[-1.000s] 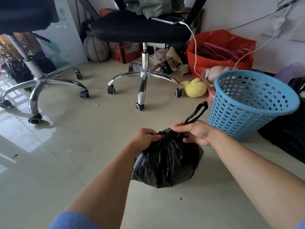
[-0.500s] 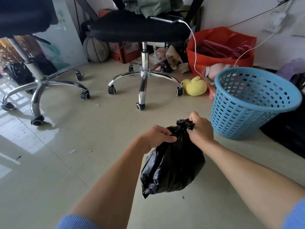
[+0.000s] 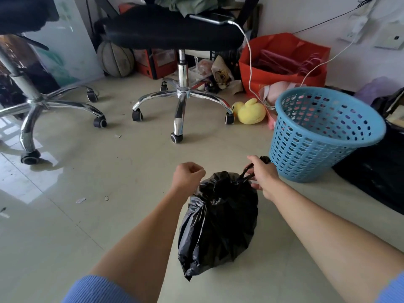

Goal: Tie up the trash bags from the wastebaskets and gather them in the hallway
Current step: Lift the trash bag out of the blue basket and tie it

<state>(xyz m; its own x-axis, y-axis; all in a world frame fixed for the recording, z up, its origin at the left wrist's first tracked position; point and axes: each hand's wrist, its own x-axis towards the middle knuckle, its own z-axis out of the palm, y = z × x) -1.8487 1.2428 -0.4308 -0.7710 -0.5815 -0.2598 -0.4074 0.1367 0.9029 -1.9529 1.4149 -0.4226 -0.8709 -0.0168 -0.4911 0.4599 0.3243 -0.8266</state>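
The floor (image 3: 105, 226) is pale glossy tile with window glare at the left edge and small paper scraps (image 3: 80, 200) lying left of centre. Two office chairs stand on chrome star bases: one at upper centre (image 3: 181, 99) and one at the left edge (image 3: 32, 106). A phone (image 3: 212, 18) lies on the centre chair's seat, and a white cable (image 3: 249, 62) runs down from it. Along the far wall are a basketball (image 3: 115, 59), a red bag (image 3: 284, 60) and a yellow plush duck (image 3: 251, 111).

The blue perforated wastebasket (image 3: 317, 138) stands at right of frame, tilted. The black trash bag (image 3: 218, 226) sits low in the centre, just left of the basket.

The left hand (image 3: 188, 174) is a tight fist at the bag's gathered top, where the plastic runs in under the palm. The right hand (image 3: 262, 173) has its fingers (image 3: 254, 185) curled round a twisted strand of the bag's neck.

- The knot itself is masked by the hands.
- The basket's interior is not legible through the holes.
- Both chairs are cut off at the top edge.
- The dark mass (image 3: 371, 178) at lower right cannot be identified.
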